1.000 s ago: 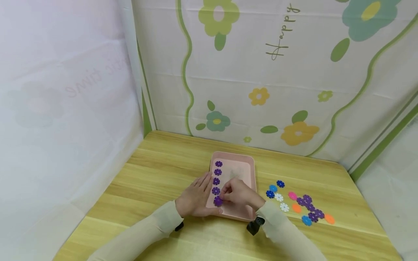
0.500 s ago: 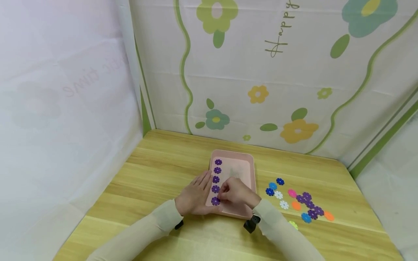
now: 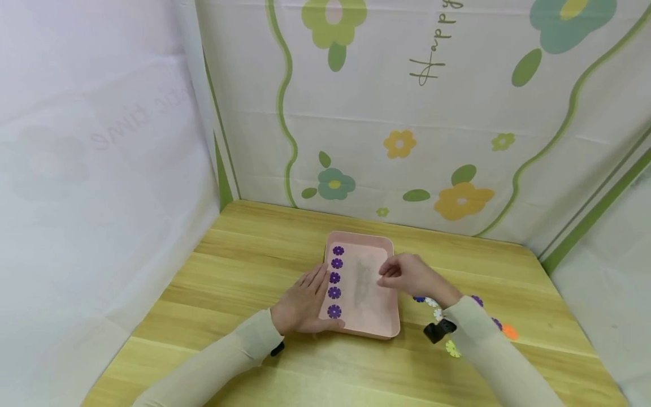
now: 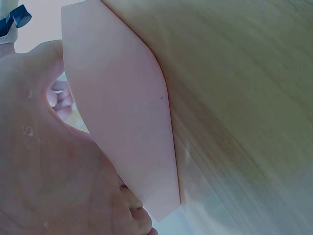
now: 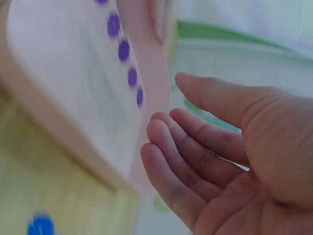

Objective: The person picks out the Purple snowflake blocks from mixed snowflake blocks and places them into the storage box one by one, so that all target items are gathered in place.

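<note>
A pink rectangular tray (image 3: 365,319) lies on the table. Along its left side runs a column of several purple notched flower discs (image 3: 334,311), also visible as purple discs (image 5: 123,50) in the right wrist view. My left hand (image 3: 303,302) rests against the tray's left side and near corner, its fingers straight and thumb spread. In the left wrist view that hand (image 4: 63,161) touches the tray's outer wall (image 4: 122,98). Over the tray's right rim hovers my right hand (image 3: 412,277). Its fingers curve loosely with nothing between them, and the thumb stands apart in the right wrist view.
Right of the tray lie loose flower discs, partly hidden by my right arm: white (image 3: 438,314), yellow-green (image 3: 452,349), orange (image 3: 510,332), purple (image 3: 477,301) and blue (image 5: 41,225). A flower-printed cloth (image 3: 366,113) hangs behind the wooden table (image 3: 264,254).
My right hand has let go of the nearest purple disc, which now lies flat in the column, and has moved right to the tray's rim. The left hand has stayed in place.
</note>
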Available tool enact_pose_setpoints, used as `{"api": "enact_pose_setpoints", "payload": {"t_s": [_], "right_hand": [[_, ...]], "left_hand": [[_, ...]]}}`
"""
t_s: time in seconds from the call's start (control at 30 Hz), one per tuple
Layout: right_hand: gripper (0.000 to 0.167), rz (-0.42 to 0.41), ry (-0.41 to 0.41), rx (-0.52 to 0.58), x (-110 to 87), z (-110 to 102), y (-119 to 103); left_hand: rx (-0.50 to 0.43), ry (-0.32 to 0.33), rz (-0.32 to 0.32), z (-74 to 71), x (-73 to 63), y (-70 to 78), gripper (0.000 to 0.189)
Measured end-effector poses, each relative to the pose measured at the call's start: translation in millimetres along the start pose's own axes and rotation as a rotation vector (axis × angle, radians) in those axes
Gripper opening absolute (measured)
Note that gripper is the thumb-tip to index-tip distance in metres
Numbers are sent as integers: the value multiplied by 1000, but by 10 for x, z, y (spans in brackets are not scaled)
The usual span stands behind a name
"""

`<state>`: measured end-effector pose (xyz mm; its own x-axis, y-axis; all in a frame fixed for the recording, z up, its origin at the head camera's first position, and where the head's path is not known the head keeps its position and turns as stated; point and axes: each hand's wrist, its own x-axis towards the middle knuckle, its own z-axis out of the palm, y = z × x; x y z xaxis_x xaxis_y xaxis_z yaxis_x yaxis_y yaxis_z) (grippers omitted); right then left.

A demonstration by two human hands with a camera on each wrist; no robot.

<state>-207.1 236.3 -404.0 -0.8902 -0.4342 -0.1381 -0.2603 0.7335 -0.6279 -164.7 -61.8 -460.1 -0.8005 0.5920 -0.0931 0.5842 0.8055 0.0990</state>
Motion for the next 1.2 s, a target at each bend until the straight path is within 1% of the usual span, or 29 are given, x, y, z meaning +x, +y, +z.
{"api": "enact_pose_setpoints", "payload": {"t_s": [0.17, 0.27, 0.4, 0.53, 0.7, 0.87, 1.0, 1.2], "right_hand": [[27, 44, 21, -52, -226, -373, 293], [29, 75, 37, -99, -375, -551, 489], [31, 109, 41, -158, -564, -727, 779], [35, 135, 23, -188, -731, -840, 1088], [37, 186, 6, -209, -902, -896, 1449], [37, 232, 16, -228, -1012, -869, 1741], [36, 245, 26, -222, -1048, -821, 1848], [28, 241, 29, -209, -1049, -740, 1900]], "left_hand": [[-3, 5, 9, 1, 4, 1, 119], [0, 12, 10, 7, 3, -4, 119], [-7, 8, 6, 11, -2, -9, 119], [-12, 5, 5, 11, -2, -7, 119], [0, -1, 2, 4, 1, -2, 119], [0, -8, 1, 9, 2, 3, 119], [-7, -4, 3, 12, 6, 2, 119], [-10, 2, 6, 18, 11, -5, 119]]}}
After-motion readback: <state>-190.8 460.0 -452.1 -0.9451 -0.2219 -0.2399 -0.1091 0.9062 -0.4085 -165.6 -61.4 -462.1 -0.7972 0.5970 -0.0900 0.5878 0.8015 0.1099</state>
